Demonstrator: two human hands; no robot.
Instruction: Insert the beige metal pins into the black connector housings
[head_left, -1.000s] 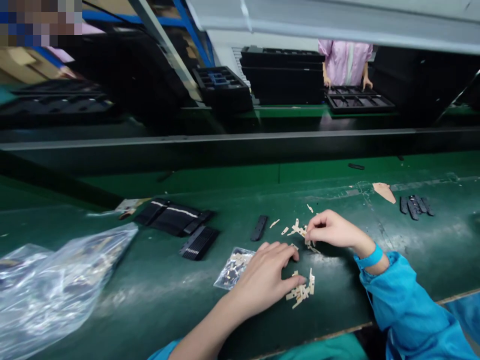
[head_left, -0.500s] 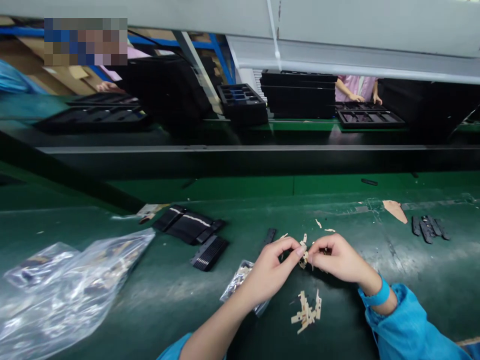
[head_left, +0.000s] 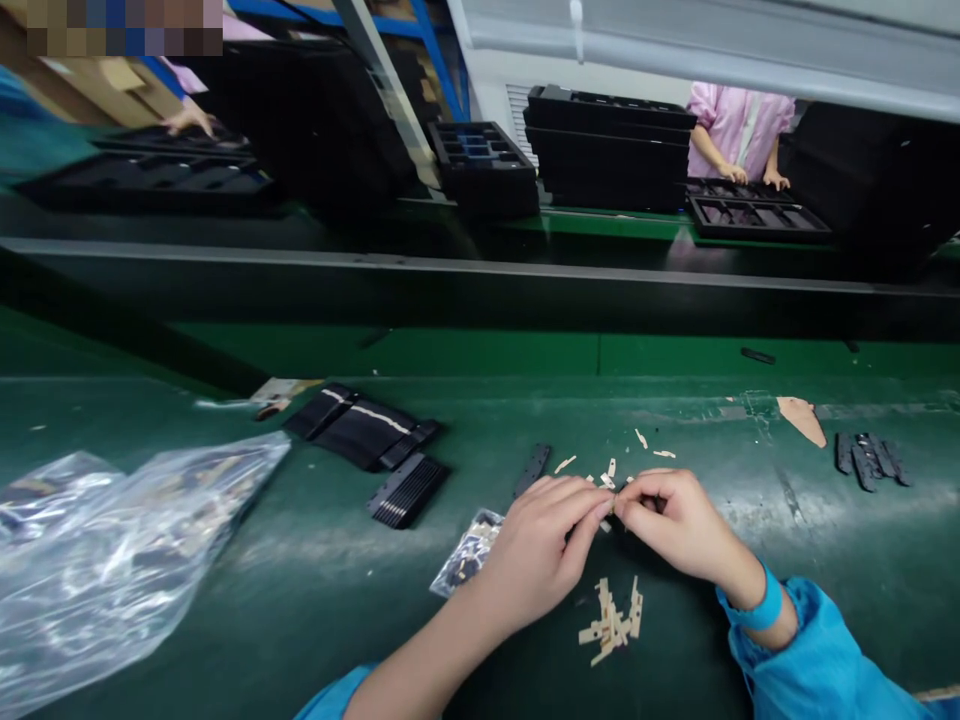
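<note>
My left hand (head_left: pixel 545 545) and my right hand (head_left: pixel 681 525) meet over the green table, thumbs and fingertips pinched together. What lies between the fingertips is small and mostly hidden. Just behind the fingers, several small cream-coloured flat pieces (head_left: pixel 610 470) lie scattered. A loose pile of similar cream pieces (head_left: pixel 615 628) sits nearer me, below the hands. Beside my left wrist is a small clear bag (head_left: pixel 466 553) of little parts, partly covered by the forearm. A dark flat strip with holes (head_left: pixel 534 470) lies beyond my left hand.
Stacked black parts (head_left: pixel 360 426) and a ribbed black bundle (head_left: pixel 409 490) lie left. A large clear plastic bag (head_left: pixel 150 550) covers the far left. Black pieces (head_left: pixel 871 460) and a tan scrap (head_left: pixel 802 420) lie right. Across a rail (head_left: pixel 465 268), co-workers handle black trays (head_left: pixel 761 218).
My left hand has turned so its fingers now cover the cream pieces at the fingertips. The view has tipped down slightly. Across the rail, a co-worker's hand at left has shifted over a tray.
</note>
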